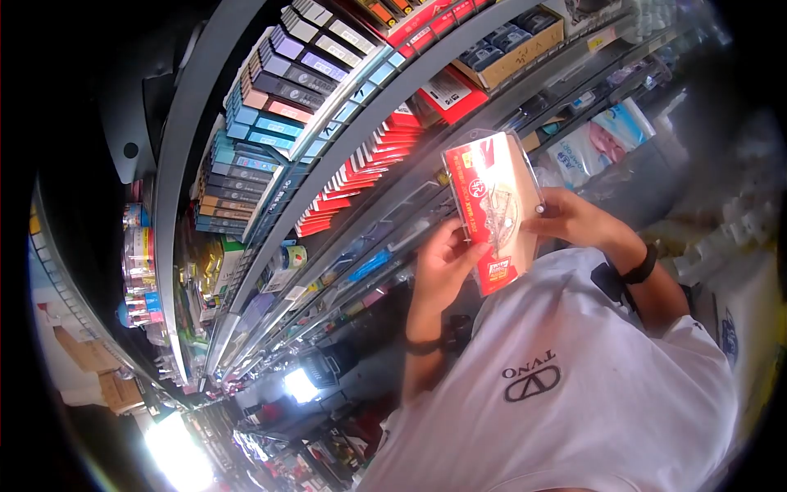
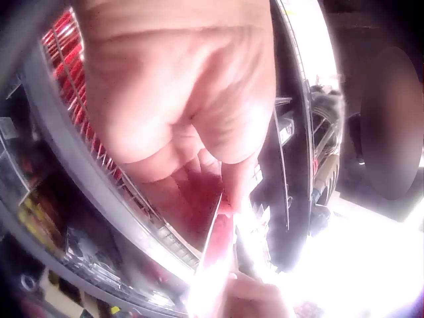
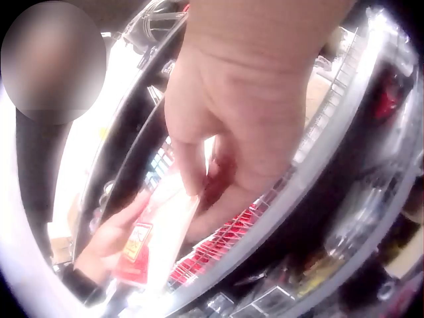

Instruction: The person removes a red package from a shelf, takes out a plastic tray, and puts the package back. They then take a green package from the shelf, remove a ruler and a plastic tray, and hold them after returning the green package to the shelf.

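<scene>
Metal shelves [image 1: 169,205] with wire fronts run along one side, curved by the lens. A white cloth shirt [image 1: 607,369] with a dark printed logo covers the person's front. On the shelves, a carton [image 1: 525,56] of brown cardboard, marked by hand, contains dark blue packets; slim boxes [image 1: 275,90] in blue, grey and lilac fill a tier, with red packs [image 1: 352,176] ranked closely below. Before the shirt is the flat, glossy card pack [image 1: 484,176], red and pale, tilted, its edging clear plastic; the wiry shape on it is unclear. The left hand [image 1: 445,261] pinches its lower left edge, fingers bent; the right hand [image 1: 584,220] pinches the opposite edge, fingers curled. Each wrist wears a dark band [image 1: 642,266].
</scene>
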{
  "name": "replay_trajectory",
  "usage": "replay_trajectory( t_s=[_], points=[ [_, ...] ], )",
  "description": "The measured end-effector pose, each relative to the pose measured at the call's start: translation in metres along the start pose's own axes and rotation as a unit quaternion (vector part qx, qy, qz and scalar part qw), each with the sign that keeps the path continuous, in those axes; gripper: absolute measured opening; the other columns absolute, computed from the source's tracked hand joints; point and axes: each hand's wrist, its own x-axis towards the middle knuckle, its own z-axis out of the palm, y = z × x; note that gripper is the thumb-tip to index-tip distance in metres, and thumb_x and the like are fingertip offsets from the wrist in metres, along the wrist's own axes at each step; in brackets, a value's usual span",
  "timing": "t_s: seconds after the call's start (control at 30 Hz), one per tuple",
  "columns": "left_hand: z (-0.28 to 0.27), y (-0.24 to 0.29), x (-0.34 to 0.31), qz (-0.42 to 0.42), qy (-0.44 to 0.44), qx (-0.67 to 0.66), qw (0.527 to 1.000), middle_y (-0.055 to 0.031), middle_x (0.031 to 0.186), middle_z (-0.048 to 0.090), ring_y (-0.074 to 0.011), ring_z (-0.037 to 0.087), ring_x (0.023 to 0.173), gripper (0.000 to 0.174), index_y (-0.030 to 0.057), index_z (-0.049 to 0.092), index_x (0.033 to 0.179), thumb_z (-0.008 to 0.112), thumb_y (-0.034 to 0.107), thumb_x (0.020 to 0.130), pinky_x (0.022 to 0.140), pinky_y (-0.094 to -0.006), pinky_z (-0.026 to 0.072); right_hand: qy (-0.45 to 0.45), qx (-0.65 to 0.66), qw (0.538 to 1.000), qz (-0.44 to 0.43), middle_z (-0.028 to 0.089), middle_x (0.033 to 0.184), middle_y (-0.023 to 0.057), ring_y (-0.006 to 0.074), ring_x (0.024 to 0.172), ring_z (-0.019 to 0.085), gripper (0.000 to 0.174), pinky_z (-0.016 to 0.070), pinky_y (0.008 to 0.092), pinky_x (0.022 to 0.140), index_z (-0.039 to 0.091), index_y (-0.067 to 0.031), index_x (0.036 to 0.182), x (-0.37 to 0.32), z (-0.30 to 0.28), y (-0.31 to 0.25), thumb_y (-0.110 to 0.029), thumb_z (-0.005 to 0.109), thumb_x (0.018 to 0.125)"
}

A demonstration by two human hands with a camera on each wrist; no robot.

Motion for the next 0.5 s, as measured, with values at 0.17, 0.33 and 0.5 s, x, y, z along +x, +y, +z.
replay_trajectory(
  t_s=[0.17,0.33,0.5],
  points=[
    [0.008,-0.003,0.008,0.029,0.083,0.086,0.992,-0.0179,0.137,0.056,-0.018,0.06,0.119,0.066,-0.0032,0.034,0.148,0.07,0.006,0.093,0.096,-0.0305,0.0519,0.028,0.006,0.999,0.014,0.069,0.103,0.0056,0.0089,0.091,0.064,0.037,0.0538,0.0265,0.077,0.06,0.0016,0.126,-0.006,0.007,-0.015,-0.014,0.071,0.093],
    [0.011,-0.019,0.014,0.099,0.029,0.342,0.934,-0.0255,0.154,0.035,-0.0326,0.046,0.137,0.089,-0.0009,0.025,0.154,0.079,0.022,0.087,0.109,-0.0402,0.0435,0.04,-0.029,0.998,-0.036,0.069,0.102,0.0046,0.0097,0.09,0.063,0.037,0.054,0.0273,0.076,0.06,0.0004,0.126,-0.008,0.016,-0.009,-0.018,0.071,0.095],
    [0.011,-0.026,0.017,0.039,-0.028,0.194,0.98,-0.0203,0.153,0.036,-0.0331,0.042,0.14,0.099,-0.0017,0.018,0.156,0.082,0.018,0.084,0.11,-0.042,0.043,0.003,-0.001,1.0,0.001,0.069,0.101,0.0056,0.0108,0.089,0.063,0.039,0.0543,0.0281,0.076,0.062,0.0003,0.125,-0.014,0.023,-0.021,-0.026,0.07,0.097]
  ],
)
